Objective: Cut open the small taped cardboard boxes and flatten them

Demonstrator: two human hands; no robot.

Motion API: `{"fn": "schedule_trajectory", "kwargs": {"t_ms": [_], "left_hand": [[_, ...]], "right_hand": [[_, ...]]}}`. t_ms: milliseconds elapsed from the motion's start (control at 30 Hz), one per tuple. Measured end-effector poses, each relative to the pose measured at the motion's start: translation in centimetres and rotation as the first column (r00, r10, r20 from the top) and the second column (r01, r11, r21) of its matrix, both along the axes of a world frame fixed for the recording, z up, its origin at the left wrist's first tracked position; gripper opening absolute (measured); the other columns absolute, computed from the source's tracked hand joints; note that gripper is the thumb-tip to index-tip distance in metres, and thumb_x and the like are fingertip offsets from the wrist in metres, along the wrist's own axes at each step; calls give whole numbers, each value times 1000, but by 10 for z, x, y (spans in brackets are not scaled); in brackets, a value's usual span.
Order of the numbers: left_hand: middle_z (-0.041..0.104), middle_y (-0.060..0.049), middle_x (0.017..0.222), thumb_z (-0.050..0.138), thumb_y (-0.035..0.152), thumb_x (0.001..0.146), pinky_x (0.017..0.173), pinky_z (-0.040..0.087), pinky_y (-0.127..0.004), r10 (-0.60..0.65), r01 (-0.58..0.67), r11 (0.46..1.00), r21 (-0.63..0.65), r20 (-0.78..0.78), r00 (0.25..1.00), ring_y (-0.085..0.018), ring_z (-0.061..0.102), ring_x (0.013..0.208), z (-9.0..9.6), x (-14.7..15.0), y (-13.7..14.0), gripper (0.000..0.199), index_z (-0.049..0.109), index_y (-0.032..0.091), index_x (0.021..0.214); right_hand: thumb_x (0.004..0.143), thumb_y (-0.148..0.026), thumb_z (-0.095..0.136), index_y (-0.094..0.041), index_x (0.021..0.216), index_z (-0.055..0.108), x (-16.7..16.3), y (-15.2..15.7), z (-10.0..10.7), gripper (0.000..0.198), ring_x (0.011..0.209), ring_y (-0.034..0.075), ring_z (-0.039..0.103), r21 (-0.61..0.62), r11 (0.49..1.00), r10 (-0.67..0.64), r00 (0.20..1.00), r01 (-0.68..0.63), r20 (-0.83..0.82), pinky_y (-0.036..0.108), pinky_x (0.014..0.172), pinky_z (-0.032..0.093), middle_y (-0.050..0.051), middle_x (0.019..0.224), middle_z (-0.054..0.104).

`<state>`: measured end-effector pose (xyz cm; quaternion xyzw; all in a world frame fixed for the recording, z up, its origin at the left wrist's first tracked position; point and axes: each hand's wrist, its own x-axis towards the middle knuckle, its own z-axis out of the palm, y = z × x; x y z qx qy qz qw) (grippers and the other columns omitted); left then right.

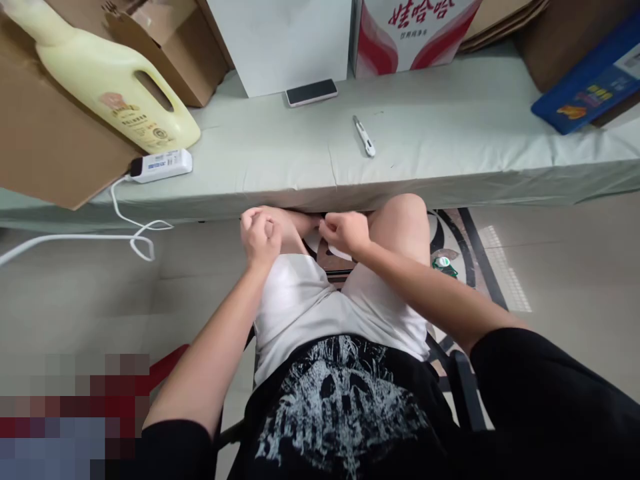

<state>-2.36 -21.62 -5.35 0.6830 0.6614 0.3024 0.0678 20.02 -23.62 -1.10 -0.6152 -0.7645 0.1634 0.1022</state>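
Both of my hands are below the front edge of the cloth-covered table, over my bare knees. My left hand [261,237] rests on my left knee with its fingers curled in, and nothing shows in it. Between the knees, close to the right thigh, my right hand [347,233] is closed with bent fingers; no object shows in it. On the table ahead lies a slim white pen-like thing [364,137], apart from both hands. Behind it to the left is a flat device with a black top [312,93], perhaps a phone or power bank.
A pale yellow handled bottle [115,93] leans at the left against cardboard. Before it sits a white plug block [163,165] whose cord hangs off the edge. A white box [285,47], a red-and-white carton [410,40] and a blue package [595,83] line the back.
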Motion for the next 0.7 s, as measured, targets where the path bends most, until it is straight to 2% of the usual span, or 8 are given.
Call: {"fn": "schedule_trajectory", "kwargs": {"t_ms": [67, 133, 233, 300, 433, 500, 600, 700], "left_hand": [[54, -14, 125, 54, 22, 87, 114, 41, -40, 46, -47, 998, 33, 32, 998, -28, 56, 126, 2, -13, 9, 8, 61, 20, 89], [54, -14, 124, 53, 21, 87, 115, 40, -40, 78, -80, 996, 41, 32, 996, -28, 55, 126, 1, -21, 15, 7, 59, 20, 90], [54, -15, 123, 53, 25, 89, 112, 43, -39, 84, -85, 995, -42, -26, 996, -28, 55, 124, -5, -20, 18, 9, 58, 20, 93], [55, -16, 122, 56, 29, 88, 111, 44, -41, 63, -71, 991, -116, -72, 995, -30, 55, 123, -11, -13, 16, 12, 59, 20, 95], [56, -16, 124, 55, 34, 88, 112, 43, -44, 32, -45, 988, -146, -95, 995, -31, 56, 123, -15, -7, 15, 15, 60, 20, 93], [57, -16, 120, 54, 35, 87, 108, 46, -45, 34, -48, 990, -134, -106, 994, -31, 59, 117, -11, -10, 17, 17, 60, 20, 92], [58, -16, 117, 54, 37, 84, 99, 52, -44, 44, -54, 994, -94, -110, 993, -29, 62, 110, 8, -21, 23, 20, 60, 20, 91], [58, -16, 116, 50, 37, 87, 101, 52, -45, 77, -81, 996, -30, -112, 991, -29, 62, 113, 36, -31, 36, 20, 60, 20, 93]], "right_hand": [[99, -31, 39, -18, 72, 59, 2, 20, 17, 36, 66, 16, 50, 22, 997, -75, 995, 77, -69, 29, 61, 25, 4, 68, 57], [96, -28, 45, -20, 64, 48, -3, 37, 33, 33, 60, 12, 38, 42, 993, -97, 972, 108, -214, 27, 60, 24, -1, 62, 46], [93, -27, 54, -23, 59, 32, -17, 64, 52, 40, 58, 11, 27, 65, 995, -48, 909, 82, -413, 27, 60, 24, -4, 58, 34], [93, -28, 56, -24, 60, 27, -23, 87, 57, 44, 59, 12, 23, 87, 993, -26, 866, 80, -499, 28, 60, 24, -5, 58, 30], [95, -23, 52, -24, 62, 24, -15, 136, 46, 43, 62, 11, 21, 124, 982, -42, 800, 144, -599, 27, 61, 24, -5, 61, 27], [93, -20, 52, -24, 61, 24, -4, 154, 35, 42, 60, 11, 21, 92, 984, -66, 789, 153, -611, 28, 61, 23, -5, 60, 25], [89, -21, 54, -23, 59, 25, 13, 170, 24, 42, 58, 11, 21, 14, 997, -50, 799, 72, -600, 28, 60, 23, -6, 56, 25], [88, -23, 54, -22, 59, 27, 24, 181, 21, 40, 57, 12, 21, -16, 1000, -20, 833, 13, -553, 29, 61, 23, -5, 54, 29]]}}
